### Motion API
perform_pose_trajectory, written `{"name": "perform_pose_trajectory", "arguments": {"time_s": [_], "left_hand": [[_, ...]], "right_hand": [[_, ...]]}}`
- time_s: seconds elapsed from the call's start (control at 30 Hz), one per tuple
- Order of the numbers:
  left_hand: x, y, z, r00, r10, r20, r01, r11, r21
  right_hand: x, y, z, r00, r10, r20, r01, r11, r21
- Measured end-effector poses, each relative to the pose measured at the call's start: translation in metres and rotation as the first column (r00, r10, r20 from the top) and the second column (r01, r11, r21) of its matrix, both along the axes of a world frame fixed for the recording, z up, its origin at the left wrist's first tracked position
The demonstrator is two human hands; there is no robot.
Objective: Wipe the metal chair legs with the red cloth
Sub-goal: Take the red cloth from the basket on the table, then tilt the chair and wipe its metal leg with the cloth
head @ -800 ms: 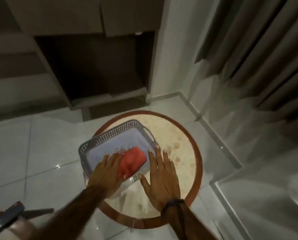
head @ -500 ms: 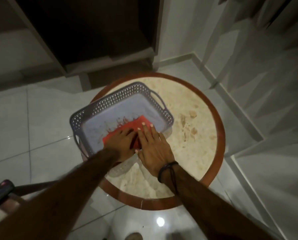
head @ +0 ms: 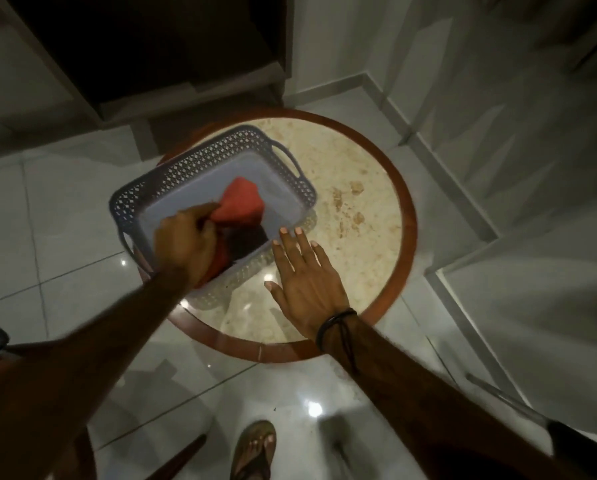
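1. Tiled floor (head: pixel 58 216); round marble-topped table (head: pixel 366 216) with wooden rim, beside a dark cabinet (head: pixel 144 50).
2. Perforated grey basket (head: pixel 200 161) on the table, toward the cabinet.
3. Red cloth (head: pixel 241 206) inside the basket, bunched, pinched by left hand (head: pixel 186 244).
4. Right hand (head: pixel 304 275) flat, fingers spread, just beside the basket.
5. Risk: light basket dragged along if cloth snags.
6. Chair legs: not identifiable.
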State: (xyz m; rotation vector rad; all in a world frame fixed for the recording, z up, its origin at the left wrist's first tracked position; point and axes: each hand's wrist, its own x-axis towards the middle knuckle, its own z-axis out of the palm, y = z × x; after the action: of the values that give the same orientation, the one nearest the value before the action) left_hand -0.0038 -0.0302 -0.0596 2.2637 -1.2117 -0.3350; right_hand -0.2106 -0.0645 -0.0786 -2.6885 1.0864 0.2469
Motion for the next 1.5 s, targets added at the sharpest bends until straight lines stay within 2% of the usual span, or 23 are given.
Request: {"name": "perform_pose_trajectory", "arguments": {"time_s": [0.1, 0.2, 0.3, 0.4, 0.6, 0.77, 0.93, 1.0, 1.1, 1.2, 1.27, 1.33, 1.4, 1.5], "left_hand": [[-0.033, 0.045, 0.033, 0.991, 0.018, -0.129, -0.045, 0.978, -0.206], [-0.083, 0.108, 0.052, 0.975, 0.031, -0.220, -0.090, 0.960, -0.265], [-0.140, 0.178, 0.044, 0.939, 0.086, -0.333, -0.157, 0.969, -0.192], [-0.194, 0.254, 0.011, 0.889, 0.105, -0.446, -0.153, 0.986, -0.072], [-0.262, 0.352, -0.068, 0.857, 0.087, -0.507, -0.060, 0.996, 0.069], [-0.296, 0.351, -0.144, 0.781, 0.119, -0.613, -0.003, 0.982, 0.187], [-0.340, 0.327, -0.204, 0.753, 0.009, -0.658, 0.117, 0.982, 0.147], [-0.360, 0.326, -0.217, 0.683, -0.030, -0.730, 0.205, 0.967, 0.152], [-0.372, 0.330, -0.227, 0.522, -0.045, -0.852, 0.325, 0.934, 0.150], [-0.361, 0.329, -0.233, 0.497, -0.250, -0.831, 0.476, 0.879, 0.020], [-0.353, 0.324, -0.235, 0.507, -0.438, -0.742, 0.652, 0.758, -0.002], [-0.349, 0.317, -0.239, 0.506, -0.582, -0.637, 0.742, 0.670, -0.023], [-0.350, 0.310, -0.241, 0.521, -0.657, -0.545, 0.773, 0.634, -0.026], [-0.356, 0.311, -0.252, 0.570, -0.646, -0.508, 0.753, 0.658, 0.009]], "right_hand": [[-0.055, 0.027, 0.011, 0.997, -0.019, -0.076, 0.019, 1.000, 0.001], [-0.114, 0.064, 0.017, 0.989, -0.031, -0.144, 0.028, 0.999, -0.027], [-0.168, 0.112, 0.016, 0.982, -0.093, -0.162, 0.089, 0.995, -0.033], [-0.214, 0.165, 0.000, 0.964, -0.186, -0.188, 0.193, 0.981, 0.018], [-0.281, 0.241, -0.064, 0.909, -0.321, -0.264, 0.350, 0.934, 0.069], [-0.290, 0.270, -0.114, 0.913, -0.320, -0.253, 0.361, 0.923, 0.136], [-0.295, 0.280, -0.130, 0.911, -0.410, -0.041, 0.412, 0.909, 0.068], [-0.296, 0.282, -0.131, 0.911, -0.412, -0.013, 0.412, 0.909, 0.053], [-0.296, 0.280, -0.131, 0.906, -0.423, 0.001, 0.422, 0.904, 0.076], [-0.296, 0.279, -0.130, 0.908, -0.420, 0.006, 0.418, 0.905, 0.084], [-0.296, 0.279, -0.130, 0.916, -0.401, 0.008, 0.399, 0.913, 0.082], [-0.297, 0.278, -0.132, 0.921, -0.390, 0.021, 0.387, 0.919, 0.077], [-0.297, 0.278, -0.135, 0.924, -0.381, 0.036, 0.378, 0.924, 0.059], [-0.298, 0.278, -0.139, 0.924, -0.378, 0.061, 0.375, 0.925, 0.057]]}}
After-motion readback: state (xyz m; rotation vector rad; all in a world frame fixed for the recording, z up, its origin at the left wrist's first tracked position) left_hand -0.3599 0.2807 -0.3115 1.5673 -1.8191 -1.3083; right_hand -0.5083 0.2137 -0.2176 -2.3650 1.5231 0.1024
